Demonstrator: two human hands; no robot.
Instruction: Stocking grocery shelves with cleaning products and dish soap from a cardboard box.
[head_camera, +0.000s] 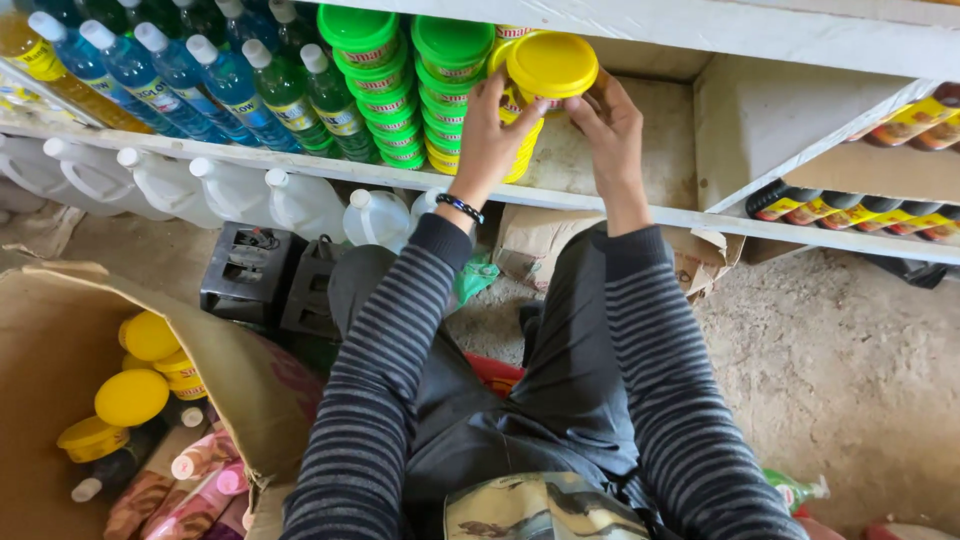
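Arms in striped sleeves are stretched forward toward the shelf (640, 215). Left hand (487, 140) and right hand (612, 130) are raised, fingers curled around a yellow-lidded tub (551, 66), held at the stack of yellow tubs (520, 160) beside green tubs (400, 90).

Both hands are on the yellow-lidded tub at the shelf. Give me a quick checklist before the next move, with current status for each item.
1. Grip: left hand and right hand both hold the yellow-lidded tub: ok.
2. Lid seated on the tub: looks flat: ok.
3. Yellow stack under the tub aligned: mostly hidden by the hands: cannot tell.
4. Neighbouring green-lidded stacks upright: ok.
5. Free shelf space to the right of the stacks: ok.
6. More yellow tubs in the cardboard box: ok.
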